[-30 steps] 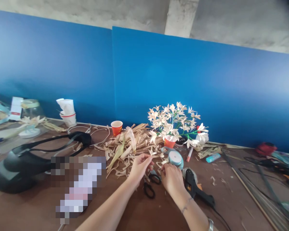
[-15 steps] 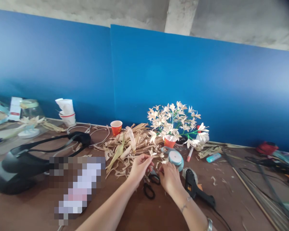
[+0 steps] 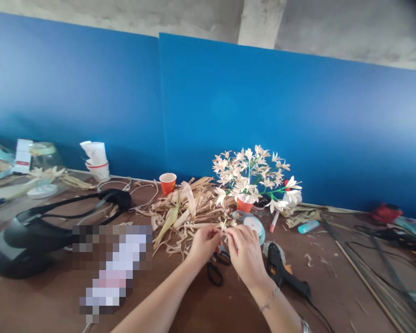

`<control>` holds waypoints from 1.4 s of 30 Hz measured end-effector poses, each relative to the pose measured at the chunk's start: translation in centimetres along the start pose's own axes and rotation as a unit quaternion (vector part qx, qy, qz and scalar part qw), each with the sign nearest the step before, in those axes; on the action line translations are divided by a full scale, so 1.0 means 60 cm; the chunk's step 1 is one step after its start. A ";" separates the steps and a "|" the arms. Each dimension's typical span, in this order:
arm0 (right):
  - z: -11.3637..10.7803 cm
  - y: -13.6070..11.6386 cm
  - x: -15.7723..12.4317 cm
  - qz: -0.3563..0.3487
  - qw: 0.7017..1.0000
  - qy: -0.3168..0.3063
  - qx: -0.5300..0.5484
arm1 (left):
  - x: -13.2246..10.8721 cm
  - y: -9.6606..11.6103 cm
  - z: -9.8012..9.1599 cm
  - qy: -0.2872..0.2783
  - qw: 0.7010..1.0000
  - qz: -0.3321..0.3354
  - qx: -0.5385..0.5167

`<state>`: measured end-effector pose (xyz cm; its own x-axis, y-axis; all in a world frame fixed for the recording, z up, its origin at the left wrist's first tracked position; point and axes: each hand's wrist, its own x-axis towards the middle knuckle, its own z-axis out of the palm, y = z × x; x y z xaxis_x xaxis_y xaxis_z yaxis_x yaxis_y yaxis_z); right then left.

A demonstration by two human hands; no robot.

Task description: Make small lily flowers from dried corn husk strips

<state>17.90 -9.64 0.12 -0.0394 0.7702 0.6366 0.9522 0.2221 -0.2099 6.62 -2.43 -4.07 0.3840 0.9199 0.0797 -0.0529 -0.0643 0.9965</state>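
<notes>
My left hand [image 3: 203, 243] and right hand [image 3: 245, 252] are together above the scissors [image 3: 215, 269], fingertips pinching a small pale flower [image 3: 223, 226] between them; dry husks [image 3: 183, 208] lie just behind, a glue gun [image 3: 282, 272] to my right.

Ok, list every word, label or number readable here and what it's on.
Nothing here can be read.
White box, far left: red label, too small to read.
Pixelated item: blurred out.
Red cup, teal tube: no print visible.
Husk flower between left hand and right hand: no print.
</notes>
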 end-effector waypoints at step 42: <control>0.007 0.008 -0.001 0.009 1.000 0.003 -0.025 | -0.010 0.001 0.004 -0.051 0.997 0.027 0.042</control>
<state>18.25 -9.34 -0.33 -0.0210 0.7699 0.6379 0.9666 0.1787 -0.1838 6.59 -3.06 -4.03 0.4748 0.8703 0.1310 -0.0001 -0.1488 0.9889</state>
